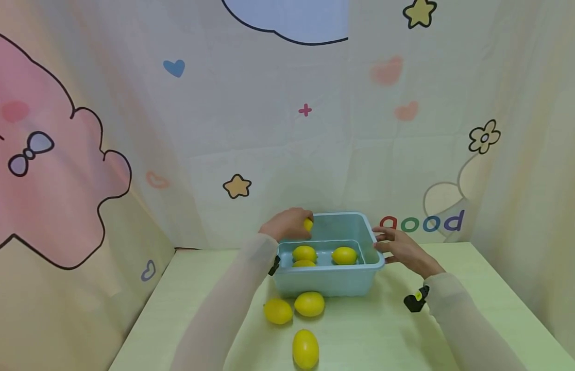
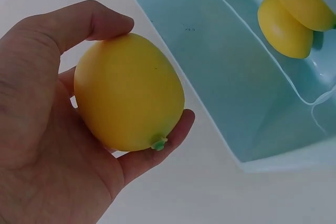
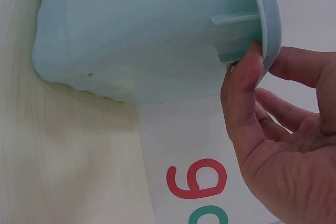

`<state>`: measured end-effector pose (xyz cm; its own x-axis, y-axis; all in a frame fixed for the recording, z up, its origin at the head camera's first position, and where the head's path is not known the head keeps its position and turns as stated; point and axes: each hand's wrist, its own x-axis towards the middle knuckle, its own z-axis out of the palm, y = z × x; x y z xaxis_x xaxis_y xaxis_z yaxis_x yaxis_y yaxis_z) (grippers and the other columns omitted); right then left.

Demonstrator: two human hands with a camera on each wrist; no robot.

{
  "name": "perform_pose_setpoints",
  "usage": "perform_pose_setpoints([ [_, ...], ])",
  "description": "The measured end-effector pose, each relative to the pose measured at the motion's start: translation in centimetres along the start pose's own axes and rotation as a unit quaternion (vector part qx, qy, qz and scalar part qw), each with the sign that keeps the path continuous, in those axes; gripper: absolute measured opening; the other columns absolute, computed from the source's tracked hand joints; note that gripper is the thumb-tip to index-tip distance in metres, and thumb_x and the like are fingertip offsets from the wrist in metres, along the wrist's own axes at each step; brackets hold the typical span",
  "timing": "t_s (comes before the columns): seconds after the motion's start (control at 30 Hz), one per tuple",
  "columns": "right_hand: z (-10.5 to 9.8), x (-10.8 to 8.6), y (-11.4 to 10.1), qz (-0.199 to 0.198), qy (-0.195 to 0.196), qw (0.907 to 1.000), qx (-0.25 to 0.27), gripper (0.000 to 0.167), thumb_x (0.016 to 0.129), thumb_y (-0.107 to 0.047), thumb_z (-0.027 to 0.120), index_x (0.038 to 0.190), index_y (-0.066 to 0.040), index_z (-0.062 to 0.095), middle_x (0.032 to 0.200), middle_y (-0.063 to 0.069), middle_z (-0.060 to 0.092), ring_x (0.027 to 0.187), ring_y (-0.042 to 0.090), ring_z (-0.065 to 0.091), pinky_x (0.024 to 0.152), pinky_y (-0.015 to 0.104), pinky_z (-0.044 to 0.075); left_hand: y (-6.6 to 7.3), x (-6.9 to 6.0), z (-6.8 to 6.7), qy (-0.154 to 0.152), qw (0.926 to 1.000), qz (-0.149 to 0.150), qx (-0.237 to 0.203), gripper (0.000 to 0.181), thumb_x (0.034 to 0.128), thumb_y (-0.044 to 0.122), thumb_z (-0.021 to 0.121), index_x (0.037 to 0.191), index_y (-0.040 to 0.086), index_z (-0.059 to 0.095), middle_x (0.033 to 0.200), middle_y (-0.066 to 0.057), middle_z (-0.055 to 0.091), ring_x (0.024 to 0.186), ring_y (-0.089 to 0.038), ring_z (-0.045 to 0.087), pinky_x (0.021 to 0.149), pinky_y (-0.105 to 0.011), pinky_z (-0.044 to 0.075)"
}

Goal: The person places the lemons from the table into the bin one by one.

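Observation:
My left hand (image 1: 287,224) grips a yellow lemon (image 2: 128,93) with a green stem tip, held over the back left rim of a light blue bin (image 1: 324,282). In the left wrist view the thumb and fingers curl round the fruit, beside the bin's wall (image 2: 210,61). Inside the bin lie several lemons, one at the right (image 1: 344,256) and others at the left (image 1: 304,254). My right hand (image 1: 405,251) holds the bin's right rim, and in the right wrist view thumb and fingers (image 3: 244,98) pinch the rim (image 3: 270,19).
Three lemons lie on the pale table in front of the bin: one at the left (image 1: 278,311), one by the bin's front wall (image 1: 309,304), one nearer the front (image 1: 305,349). A printed curtain (image 1: 269,129) hangs close behind the bin and along both sides.

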<state>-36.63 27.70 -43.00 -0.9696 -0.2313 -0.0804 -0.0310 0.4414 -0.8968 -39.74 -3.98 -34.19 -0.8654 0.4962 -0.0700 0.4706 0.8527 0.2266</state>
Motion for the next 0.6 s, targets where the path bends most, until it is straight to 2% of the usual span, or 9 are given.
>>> perform_pose_setpoints([
  [0.3,0.1,0.1,0.1,0.009,0.005,0.9999,0.005,0.064,0.096,-0.018,0.059,0.152,-0.007,0.03,0.147,0.026,0.04,0.123,0.041,0.053,0.089,0.046,0.058,-0.4,1.0,0.0,-0.051,0.9964,-0.051,-0.045,0.051,0.0841,0.02,0.071,0.133,0.023,0.057,0.135,0.003,0.058,0.107,-0.018,0.054,0.099,-0.041,0.051],
  [0.47,0.0,0.1,0.1,0.009,0.005,0.9999,0.005,0.063,0.096,-0.018,0.059,0.152,-0.008,0.031,0.146,0.025,0.04,0.122,0.039,0.053,0.089,0.046,0.058,-0.5,1.1,-0.3,-0.066,0.9948,-0.058,-0.051,0.05,0.084,0.019,0.07,0.133,0.024,0.057,0.138,0.002,0.057,0.109,-0.02,0.053,0.099,-0.044,0.051],
  [0.6,0.0,0.1,0.2,0.011,0.006,0.9999,0.007,0.064,0.096,-0.019,0.059,0.152,-0.008,0.031,0.147,0.025,0.04,0.122,0.039,0.053,0.09,0.046,0.058,-0.6,1.3,-0.1,-0.078,0.9924,-0.07,-0.064,0.048,0.0834,0.017,0.07,0.129,0.025,0.06,0.134,0.003,0.059,0.106,-0.021,0.054,0.095,-0.044,0.052],
])
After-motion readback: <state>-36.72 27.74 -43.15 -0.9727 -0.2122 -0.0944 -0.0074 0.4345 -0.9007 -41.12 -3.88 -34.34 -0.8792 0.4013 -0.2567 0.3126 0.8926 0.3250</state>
